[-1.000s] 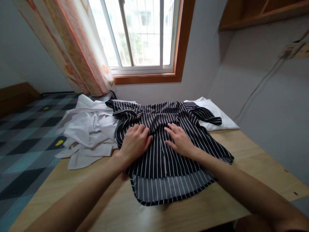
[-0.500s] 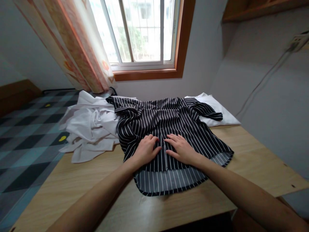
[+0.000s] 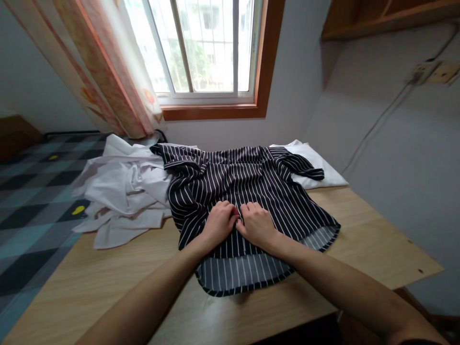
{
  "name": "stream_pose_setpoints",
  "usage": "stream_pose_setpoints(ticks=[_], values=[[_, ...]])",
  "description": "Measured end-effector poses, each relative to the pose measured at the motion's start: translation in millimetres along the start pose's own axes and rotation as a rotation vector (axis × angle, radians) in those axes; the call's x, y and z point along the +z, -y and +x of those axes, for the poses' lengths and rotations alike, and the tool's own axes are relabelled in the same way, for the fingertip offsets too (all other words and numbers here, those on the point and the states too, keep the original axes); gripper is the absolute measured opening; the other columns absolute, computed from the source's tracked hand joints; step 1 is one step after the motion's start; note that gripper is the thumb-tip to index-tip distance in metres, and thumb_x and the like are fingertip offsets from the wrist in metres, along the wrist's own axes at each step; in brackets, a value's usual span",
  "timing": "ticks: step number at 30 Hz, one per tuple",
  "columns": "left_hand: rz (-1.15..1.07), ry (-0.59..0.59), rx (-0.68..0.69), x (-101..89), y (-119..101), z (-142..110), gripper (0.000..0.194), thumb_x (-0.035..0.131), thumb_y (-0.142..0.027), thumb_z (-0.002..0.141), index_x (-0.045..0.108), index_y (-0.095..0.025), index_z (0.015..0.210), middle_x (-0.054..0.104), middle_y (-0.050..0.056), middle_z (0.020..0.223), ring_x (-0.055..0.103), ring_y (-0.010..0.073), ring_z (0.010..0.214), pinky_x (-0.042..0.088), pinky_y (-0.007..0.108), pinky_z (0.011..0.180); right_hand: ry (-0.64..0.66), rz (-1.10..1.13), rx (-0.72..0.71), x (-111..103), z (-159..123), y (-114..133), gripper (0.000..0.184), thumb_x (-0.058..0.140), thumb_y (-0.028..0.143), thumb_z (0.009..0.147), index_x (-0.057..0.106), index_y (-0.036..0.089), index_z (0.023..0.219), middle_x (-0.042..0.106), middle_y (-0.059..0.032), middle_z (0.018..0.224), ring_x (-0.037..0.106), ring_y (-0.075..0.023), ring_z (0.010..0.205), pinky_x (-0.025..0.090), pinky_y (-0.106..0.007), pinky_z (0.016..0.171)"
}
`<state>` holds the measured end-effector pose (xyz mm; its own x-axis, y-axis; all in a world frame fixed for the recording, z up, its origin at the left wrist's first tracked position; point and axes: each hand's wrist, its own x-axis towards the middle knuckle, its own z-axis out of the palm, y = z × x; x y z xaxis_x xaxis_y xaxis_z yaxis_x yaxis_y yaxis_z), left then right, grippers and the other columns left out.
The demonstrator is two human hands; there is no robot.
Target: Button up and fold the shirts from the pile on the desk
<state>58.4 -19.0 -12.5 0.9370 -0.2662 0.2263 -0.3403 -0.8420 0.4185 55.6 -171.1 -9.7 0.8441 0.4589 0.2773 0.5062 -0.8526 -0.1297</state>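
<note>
A black shirt with white stripes (image 3: pixel 251 179) lies spread on the wooden table (image 3: pixel 370 225), its short sleeves toward the window and its curved hem toward me. On the lower middle of its button front, my left hand (image 3: pixel 221 223) is closed with thumb and fingers pinching the cloth. Right beside it, my right hand (image 3: pixel 257 225) also pinches the front, its fingers bent. The two hands nearly touch, and the exact bit of fabric or button between the fingertips is hidden.
Crumpled white garments (image 3: pixel 122 187) lie at the table's left edge, next to a bed with a checked cover (image 3: pixel 32 211). Folded white cloth (image 3: pixel 316 165) is under the right sleeve. A curtain (image 3: pixel 108 72) hangs by the window (image 3: pixel 204 52); a cable (image 3: pixel 373 124) runs down the right wall.
Both hands have slid down the shirt front toward the hem and come together at the middle. Their fingers, flatter before, are now bent and pinching. The shirt stays in place.
</note>
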Motion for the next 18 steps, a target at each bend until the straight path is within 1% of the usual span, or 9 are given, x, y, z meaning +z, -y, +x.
stream_pose_setpoints(ticks=[3, 6, 8, 10, 13, 15, 18], values=[[-0.011, -0.043, -0.026, 1.3, -4, -2, 0.012, 0.056, -0.014, 0.087, 0.058, -0.017, 0.075, 0.059, 0.004, 0.084, 0.054, 0.0200, 0.083, 0.045, 0.034, 0.078, 0.021, -0.014, 0.006, 0, 3, -4, 0.013, 0.055, 0.020, 0.085, 0.063, 0.014, 0.093, 0.065, -0.0119, 0.092, 0.059, -0.0253, 0.088, 0.047, -0.033, 0.068], [-0.078, -0.110, -0.074, 0.1, -8, -3, 0.010, 0.058, -0.014, 0.086, 0.060, -0.018, 0.076, 0.060, 0.004, 0.084, 0.056, 0.0195, 0.083, 0.046, 0.033, 0.077, 0.016, 0.111, 0.042, 0, 5, -14, 0.010, 0.055, 0.016, 0.085, 0.065, 0.014, 0.085, 0.067, -0.0097, 0.085, 0.061, -0.0220, 0.080, 0.047, -0.032, 0.070], [-0.152, -0.143, -0.111, -1.9, -11, -2, 0.009, 0.060, -0.016, 0.085, 0.061, -0.017, 0.076, 0.061, 0.004, 0.082, 0.057, 0.0188, 0.082, 0.046, 0.032, 0.076, -0.004, 0.296, 0.099, 0, 6, -23, 0.010, 0.056, 0.015, 0.084, 0.065, 0.016, 0.079, 0.068, -0.0062, 0.079, 0.062, -0.0190, 0.073, 0.047, -0.031, 0.071], [-0.233, -0.155, -0.153, -4.2, -13, -1, 0.008, 0.063, -0.018, 0.083, 0.062, -0.017, 0.075, 0.063, 0.003, 0.080, 0.059, 0.0178, 0.078, 0.047, 0.031, 0.074, -0.043, 0.539, 0.165, 0, 7, -32, 0.011, 0.058, 0.017, 0.084, 0.066, 0.017, 0.077, 0.068, -0.0037, 0.074, 0.062, -0.0169, 0.069, 0.048, -0.030, 0.070], [-0.337, -0.157, -0.219, -7.3, -15, 1, 0.008, 0.065, -0.021, 0.081, 0.064, -0.017, 0.074, 0.067, 0.002, 0.077, 0.061, 0.0162, 0.072, 0.047, 0.030, 0.071, -0.137, 0.878, 0.252, 2, 7, -39, 0.011, 0.060, 0.024, 0.084, 0.068, 0.017, 0.081, 0.070, -0.0044, 0.078, 0.065, -0.0174, 0.070, 0.051, -0.032, 0.070], [-0.398, -0.151, -0.251, -8.9, -17, 2, 0.008, 0.066, -0.022, 0.080, 0.066, -0.017, 0.074, 0.069, 0.002, 0.075, 0.061, 0.0157, 0.069, 0.047, 0.030, 0.071, -0.180, 1.033, 0.295, 5, 7, -41, 0.012, 0.063, 0.026, 0.082, 0.069, 0.017, 0.084, 0.071, -0.0062, 0.082, 0.067, -0.0190, 0.074, 0.054, -0.035, 0.073], [-0.452, -0.151, -0.263, -10.4, -18, 2, 0.008, 0.067, -0.024, 0.079, 0.068, -0.018, 0.074, 0.071, 0.003, 0.074, 0.063, 0.0164, 0.069, 0.047, 0.030, 0.071, -0.164, 1.190, 0.319, 9, 6, -39, 0.012, 0.066, 0.024, 0.078, 0.070, 0.017, 0.086, 0.072, -0.0069, 0.087, 0.069, -0.0202, 0.079, 0.056, -0.039, 0.079]])
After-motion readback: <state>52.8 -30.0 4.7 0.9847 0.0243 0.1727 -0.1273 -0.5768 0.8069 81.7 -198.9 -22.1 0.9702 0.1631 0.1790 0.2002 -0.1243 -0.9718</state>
